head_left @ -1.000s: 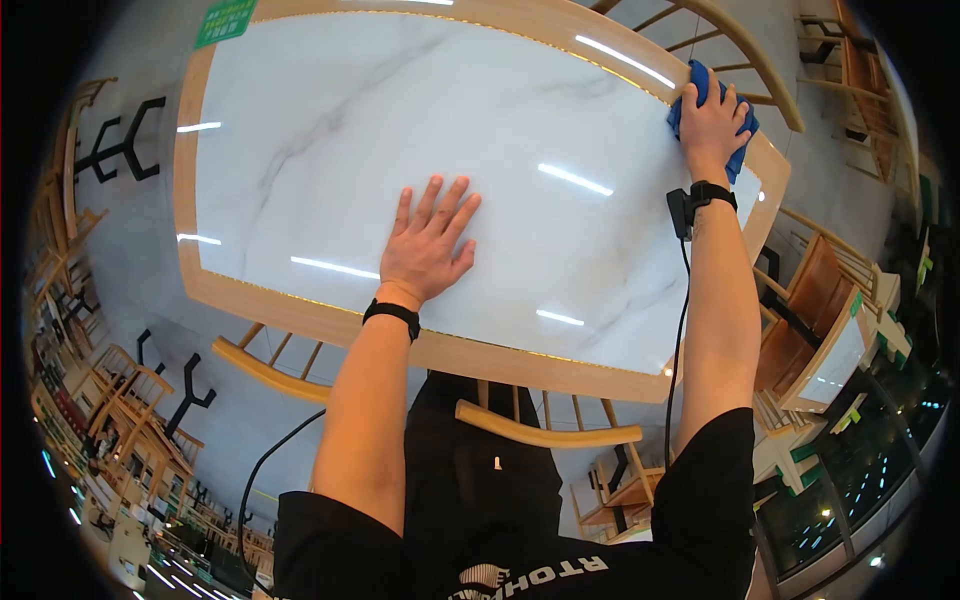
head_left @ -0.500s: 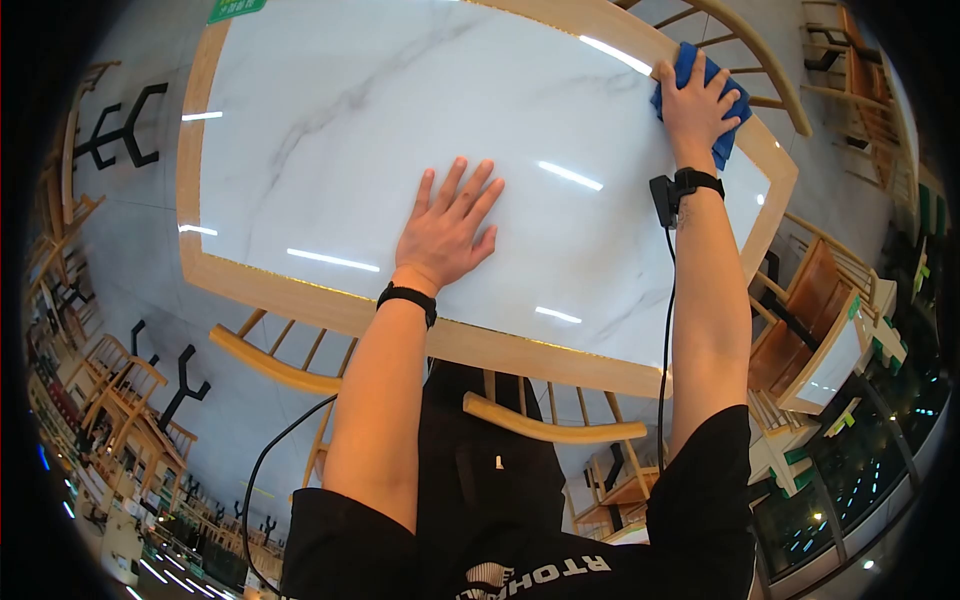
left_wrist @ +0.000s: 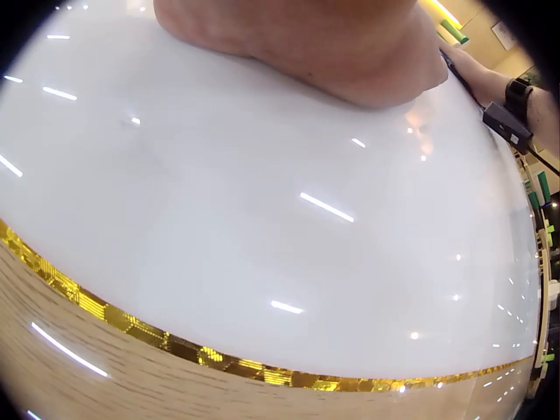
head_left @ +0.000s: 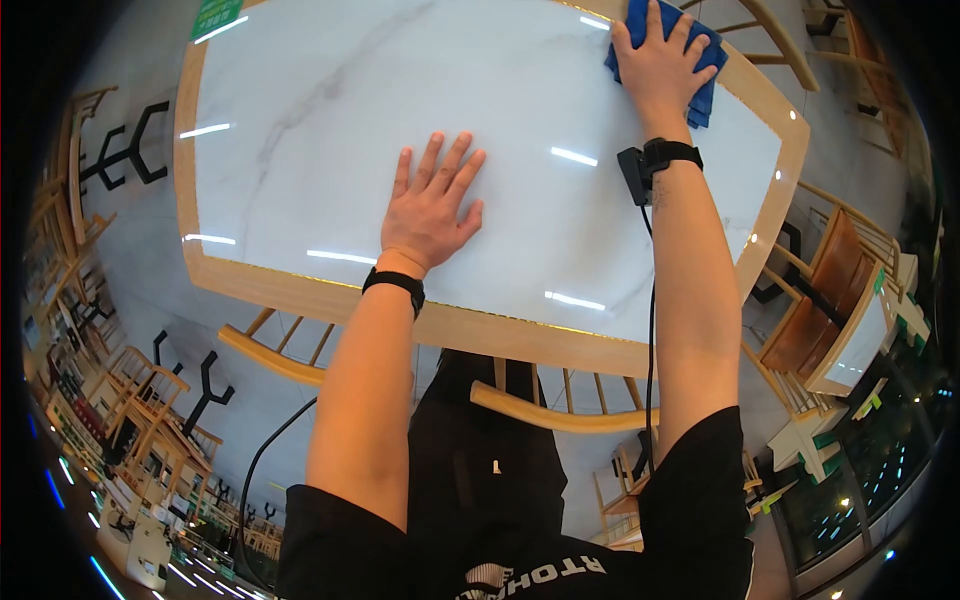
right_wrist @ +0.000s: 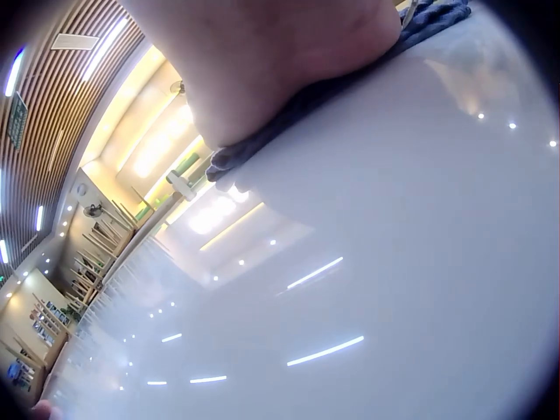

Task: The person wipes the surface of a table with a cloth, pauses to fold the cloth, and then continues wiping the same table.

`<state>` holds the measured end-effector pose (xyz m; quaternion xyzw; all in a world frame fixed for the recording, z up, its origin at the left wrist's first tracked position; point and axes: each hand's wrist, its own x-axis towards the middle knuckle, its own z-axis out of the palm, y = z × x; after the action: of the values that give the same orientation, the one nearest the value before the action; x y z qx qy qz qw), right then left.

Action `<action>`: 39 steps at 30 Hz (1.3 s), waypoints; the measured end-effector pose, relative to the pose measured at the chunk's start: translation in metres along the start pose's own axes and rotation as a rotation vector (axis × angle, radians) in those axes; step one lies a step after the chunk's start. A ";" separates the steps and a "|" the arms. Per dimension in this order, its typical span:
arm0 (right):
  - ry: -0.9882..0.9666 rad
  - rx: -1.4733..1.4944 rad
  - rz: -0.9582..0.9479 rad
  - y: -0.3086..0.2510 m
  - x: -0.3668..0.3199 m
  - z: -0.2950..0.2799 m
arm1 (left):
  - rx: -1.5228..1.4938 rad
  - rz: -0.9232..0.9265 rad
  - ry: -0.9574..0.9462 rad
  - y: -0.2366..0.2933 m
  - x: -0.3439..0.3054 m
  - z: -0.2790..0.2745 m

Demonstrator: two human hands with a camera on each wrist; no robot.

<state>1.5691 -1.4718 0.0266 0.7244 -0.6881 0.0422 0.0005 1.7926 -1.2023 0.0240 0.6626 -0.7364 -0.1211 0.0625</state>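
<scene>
In the head view my right hand (head_left: 660, 75) lies with straight, spread fingers on a folded blue cloth (head_left: 703, 105), pressing it against the tabletop near the far right edge. The right wrist view shows the dark cloth (right_wrist: 302, 98) flat under the heel of that hand. My left hand (head_left: 430, 208) rests palm down on the glossy white, grey-veined tabletop (head_left: 320, 190), left of the cloth and nearer to me, fingers straight. Its heel (left_wrist: 306, 52) fills the top of the left wrist view.
A wooden border (head_left: 500, 335) with a gold strip frames the tabletop. A green sign (head_left: 216, 18) sits at the far left corner. Chairs stand close to the table, including a curved chair back (head_left: 550, 418) at the near edge. A black cable (head_left: 651, 350) runs along my right arm.
My right hand has slid leftward and away from me along the far right edge, carrying the blue cloth with it. The left hand stays flat at about the same spot.
</scene>
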 end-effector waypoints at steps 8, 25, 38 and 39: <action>0.056 0.020 -0.070 0.005 -0.031 0.002 | 0.033 0.006 0.012 0.001 0.000 0.001; 0.155 0.047 -0.177 0.022 -0.095 0.032 | 0.047 0.021 0.038 -0.002 0.000 0.004; 0.198 0.087 -0.166 0.018 -0.159 0.024 | 0.042 0.039 0.110 -0.002 0.001 0.005; 0.199 0.084 -0.166 0.018 -0.165 0.022 | 0.052 0.038 0.109 -0.002 0.001 0.007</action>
<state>1.5444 -1.3097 -0.0070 0.7706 -0.6198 0.1425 0.0419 1.7929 -1.2029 0.0170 0.6555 -0.7473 -0.0646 0.0877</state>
